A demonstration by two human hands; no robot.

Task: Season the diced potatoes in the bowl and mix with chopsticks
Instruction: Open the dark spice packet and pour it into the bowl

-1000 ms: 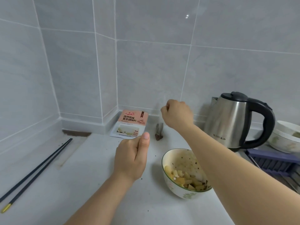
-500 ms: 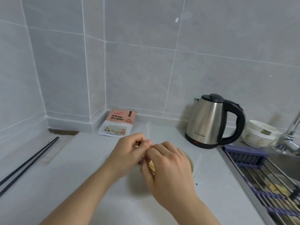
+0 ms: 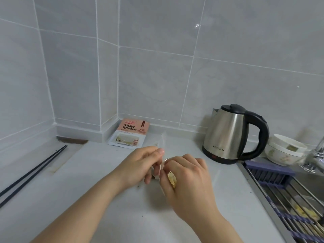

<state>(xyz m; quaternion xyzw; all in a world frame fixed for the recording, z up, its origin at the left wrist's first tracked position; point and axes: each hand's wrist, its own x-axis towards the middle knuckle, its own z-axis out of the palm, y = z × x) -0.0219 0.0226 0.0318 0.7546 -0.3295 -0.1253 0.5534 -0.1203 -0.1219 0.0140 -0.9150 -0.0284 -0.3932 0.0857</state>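
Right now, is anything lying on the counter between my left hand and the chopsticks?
Nothing visible. The chopsticks lie on the counter off to the left, and the stretch between them and the left hand shows only bare surface. That hand is pinching a small clear packet, though.

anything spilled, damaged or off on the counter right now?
Minor only. Dark seasoning specks lie scattered on the counter beside the left hand. A brown, worn-looking patch marks the counter's back-left edge by the wall. The chopsticks lie unused at far left.
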